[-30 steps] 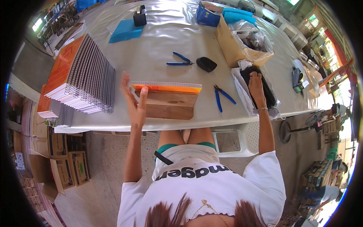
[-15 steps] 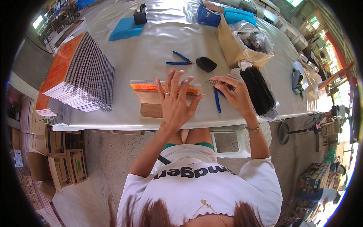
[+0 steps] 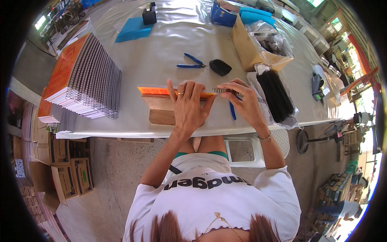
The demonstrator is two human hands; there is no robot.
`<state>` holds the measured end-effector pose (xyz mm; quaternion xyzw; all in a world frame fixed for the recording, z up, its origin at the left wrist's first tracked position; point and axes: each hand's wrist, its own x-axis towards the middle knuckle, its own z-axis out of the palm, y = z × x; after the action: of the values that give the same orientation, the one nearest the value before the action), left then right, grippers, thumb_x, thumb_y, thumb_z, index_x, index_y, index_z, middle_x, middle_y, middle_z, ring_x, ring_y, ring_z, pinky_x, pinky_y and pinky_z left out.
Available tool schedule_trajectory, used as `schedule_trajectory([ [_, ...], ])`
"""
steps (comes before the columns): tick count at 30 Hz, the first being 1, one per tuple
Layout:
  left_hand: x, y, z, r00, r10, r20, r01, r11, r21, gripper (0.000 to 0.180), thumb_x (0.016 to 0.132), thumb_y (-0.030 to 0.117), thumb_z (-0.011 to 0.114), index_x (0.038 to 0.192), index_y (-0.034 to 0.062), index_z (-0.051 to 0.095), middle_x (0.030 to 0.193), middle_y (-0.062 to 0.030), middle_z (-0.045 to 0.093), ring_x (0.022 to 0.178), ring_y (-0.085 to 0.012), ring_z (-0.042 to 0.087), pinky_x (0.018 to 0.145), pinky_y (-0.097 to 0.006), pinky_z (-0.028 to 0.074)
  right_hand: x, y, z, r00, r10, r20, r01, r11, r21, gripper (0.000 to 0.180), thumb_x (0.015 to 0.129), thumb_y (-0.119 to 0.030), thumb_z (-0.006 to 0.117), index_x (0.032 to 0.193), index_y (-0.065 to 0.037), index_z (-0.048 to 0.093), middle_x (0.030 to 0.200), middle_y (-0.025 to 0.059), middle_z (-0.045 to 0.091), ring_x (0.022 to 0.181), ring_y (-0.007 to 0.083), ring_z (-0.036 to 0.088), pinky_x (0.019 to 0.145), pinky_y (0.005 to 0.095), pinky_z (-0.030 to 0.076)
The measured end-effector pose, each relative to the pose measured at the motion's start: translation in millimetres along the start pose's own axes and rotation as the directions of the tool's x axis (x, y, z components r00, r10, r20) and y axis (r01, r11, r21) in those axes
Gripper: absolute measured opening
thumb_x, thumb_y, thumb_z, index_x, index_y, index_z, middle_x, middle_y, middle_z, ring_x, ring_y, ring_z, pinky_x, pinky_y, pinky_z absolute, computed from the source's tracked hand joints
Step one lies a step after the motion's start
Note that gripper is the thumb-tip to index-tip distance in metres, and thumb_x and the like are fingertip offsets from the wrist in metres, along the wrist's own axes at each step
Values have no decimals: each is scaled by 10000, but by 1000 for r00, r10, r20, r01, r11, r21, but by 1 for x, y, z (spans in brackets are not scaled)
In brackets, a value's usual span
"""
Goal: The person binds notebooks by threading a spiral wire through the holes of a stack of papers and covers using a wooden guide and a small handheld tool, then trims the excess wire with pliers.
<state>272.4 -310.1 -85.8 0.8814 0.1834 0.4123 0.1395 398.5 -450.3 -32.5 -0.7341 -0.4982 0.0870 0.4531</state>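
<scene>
An orange-covered notebook [image 3: 152, 90] lies with its long edge against a wooden block [image 3: 160, 109] near the table's front. My left hand [image 3: 187, 105] is closed over its edge, fingers bent across the far side and thumb near the right end. My right hand [image 3: 246, 100] pinches a dark spiral binding coil [image 3: 220, 90], whose free tip is close to the notebook's right end. Whether the tip has entered a hole is too small to tell. Partly under my right hand lies a blue-handled tool [image 3: 232, 111], its head hidden.
Wire-bound orange notebooks [image 3: 90, 76] stand in a tall stack at left. Blue-handled cutters [image 3: 192, 63] and a black rounded object [image 3: 220, 67] lie beyond my hands. A bundle of black coils [image 3: 275, 97] sits at right, below a cardboard box [image 3: 244, 48] with a plastic bag.
My left hand has gone from spread fingers to bent ones, gripping the notebook's edge. My right hand has brought the coil left, nearer the notebook's right end.
</scene>
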Motion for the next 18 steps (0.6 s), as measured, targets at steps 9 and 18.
schedule_trajectory([
  [9, 4, -1, -8, 997, 64, 40, -64, 998, -3, 313, 863, 377, 731, 1043, 147, 619, 969, -25, 564, 999, -251, 512, 1094, -515, 220, -1, 1, 9, 996, -81, 22, 83, 994, -72, 135, 950, -108, 656, 1037, -9, 685, 930, 113, 643, 841, 237, 603, 787, 337, 470],
  [18, 7, -13, -22, 925, 332, 187, -301, 937, -175, 228, 924, 202, 662, 1136, 151, 594, 1059, -13, 639, 1027, -205, 616, 1043, -438, 364, 3, 2, -3, 963, 145, 226, -140, 989, -38, 121, 979, -142, 619, 993, -23, 633, 918, 98, 665, 750, 244, 592, 742, 337, 470],
])
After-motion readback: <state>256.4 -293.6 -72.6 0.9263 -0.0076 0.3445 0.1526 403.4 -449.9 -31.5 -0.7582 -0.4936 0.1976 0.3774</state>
